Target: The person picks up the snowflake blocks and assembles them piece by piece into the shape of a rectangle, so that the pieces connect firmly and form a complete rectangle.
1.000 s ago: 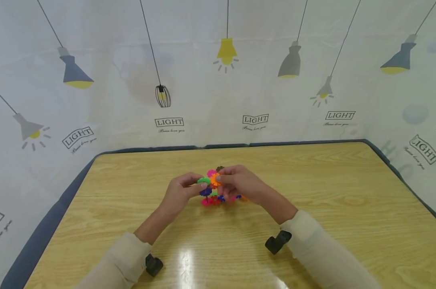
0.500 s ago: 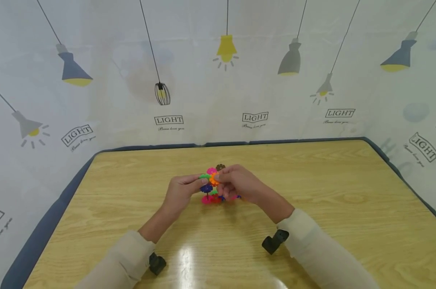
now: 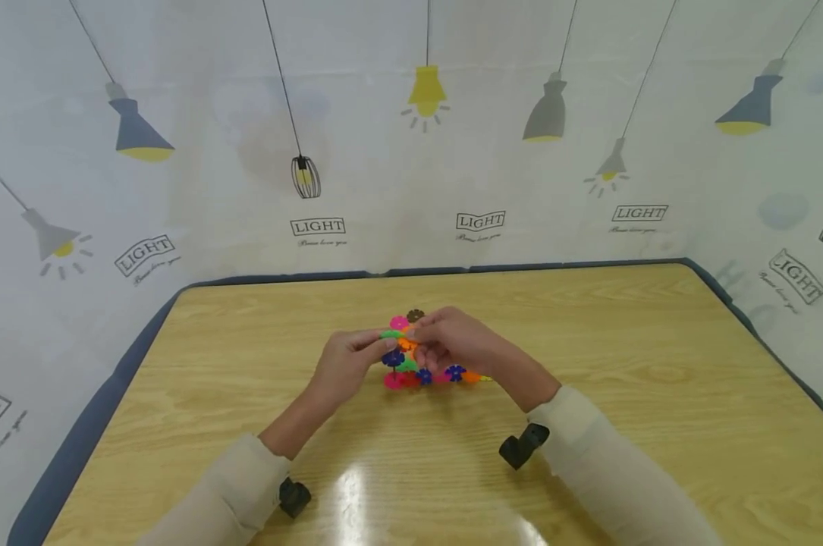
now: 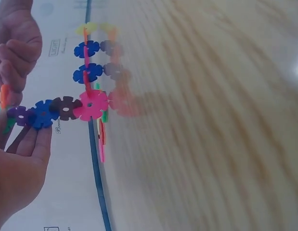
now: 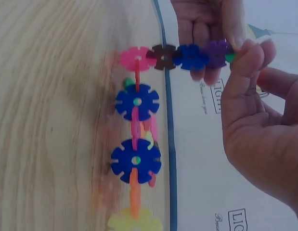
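Note:
A structure of interlocking snowflake discs stands on the table. Its upright column runs from a pink disc through a brown disc, a blue disc and a purple disc to a green disc. My left hand pinches the green disc at the column's top, other fingers beside the blue disc. My right hand pinches an orange disc against the green one; fingers partly hide both, so I cannot tell whether they interlock.
A base row of blue discs joined by pink and orange ones ends in a yellow disc. Behind stand another pink disc and a dark brown disc. The wooden table meets a lamp-printed backdrop.
The green disc now shows more edge-on and the orange disc has turned between my fingers. Both hands stay close together at the column's top, and more of the base row shows.

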The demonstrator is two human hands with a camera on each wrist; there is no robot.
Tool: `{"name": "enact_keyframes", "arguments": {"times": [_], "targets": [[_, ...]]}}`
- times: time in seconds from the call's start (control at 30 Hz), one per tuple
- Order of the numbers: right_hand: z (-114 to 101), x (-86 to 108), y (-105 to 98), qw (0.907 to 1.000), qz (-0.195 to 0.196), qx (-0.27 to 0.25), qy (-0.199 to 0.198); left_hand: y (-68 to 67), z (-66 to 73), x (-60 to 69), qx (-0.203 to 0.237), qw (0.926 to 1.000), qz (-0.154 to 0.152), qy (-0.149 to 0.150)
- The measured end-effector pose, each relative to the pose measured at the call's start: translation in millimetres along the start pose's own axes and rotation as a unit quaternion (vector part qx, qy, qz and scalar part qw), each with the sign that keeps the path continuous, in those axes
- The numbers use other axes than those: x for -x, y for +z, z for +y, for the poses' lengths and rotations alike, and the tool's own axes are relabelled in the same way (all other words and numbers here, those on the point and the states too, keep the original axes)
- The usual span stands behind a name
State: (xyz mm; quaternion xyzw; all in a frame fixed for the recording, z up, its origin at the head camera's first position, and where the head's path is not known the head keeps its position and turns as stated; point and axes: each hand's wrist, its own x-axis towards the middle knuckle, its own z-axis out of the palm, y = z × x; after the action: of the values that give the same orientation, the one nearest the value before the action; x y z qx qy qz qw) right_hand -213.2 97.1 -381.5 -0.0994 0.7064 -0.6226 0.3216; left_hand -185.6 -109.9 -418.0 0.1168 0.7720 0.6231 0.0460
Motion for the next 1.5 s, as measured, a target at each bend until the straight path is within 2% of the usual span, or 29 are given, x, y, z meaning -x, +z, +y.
{"name": "enact_keyframes", "arguments": {"times": [0.1,0.27,0.47,0.6,0.8,0.93,1.07,1.3,1.5], "targets": [[0.8,-1.0,-7.8,0.9999,0.007,0.013,0.002,-1.2,2.4,0.4,0.005,0.9999,-0.009,-0.004],[5.8,-4.5,-28.1,0.9984,0.048,0.029,-0.004,-1.6,4.3,-1.0,0.026,0.9992,-0.011,-0.028],[20.0,-14.1,-53.1,0.9938,0.084,0.074,-0.005,-5.3,5.7,-1.1,0.012,0.9987,-0.015,-0.047],[30.2,-20.2,-62.3,0.9924,0.098,0.074,0.005,-7.3,4.6,-1.3,0.006,0.9980,-0.020,-0.059],[42.8,-31.3,-67.8,0.9901,0.114,0.078,0.024,-7.9,2.5,-4.2,0.007,0.9962,-0.016,-0.085],[49.0,-39.2,-69.7,0.9872,0.121,0.101,0.027,-8.3,1.2,-6.7,0.017,0.9952,-0.015,-0.095],[52.6,-43.9,-69.2,0.9852,0.112,0.127,0.030,-9.0,-1.3,-7.9,0.024,0.9944,-0.016,-0.102],[51.4,-47.9,-64.0,0.9719,0.109,0.206,0.031,-9.4,-2.3,-9.0,0.029,0.9928,-0.012,-0.116],[48.9,-48.1,-63.5,0.9676,0.118,0.217,0.051,-7.7,-0.5,-9.1,0.026,0.9926,-0.012,-0.118]]}}
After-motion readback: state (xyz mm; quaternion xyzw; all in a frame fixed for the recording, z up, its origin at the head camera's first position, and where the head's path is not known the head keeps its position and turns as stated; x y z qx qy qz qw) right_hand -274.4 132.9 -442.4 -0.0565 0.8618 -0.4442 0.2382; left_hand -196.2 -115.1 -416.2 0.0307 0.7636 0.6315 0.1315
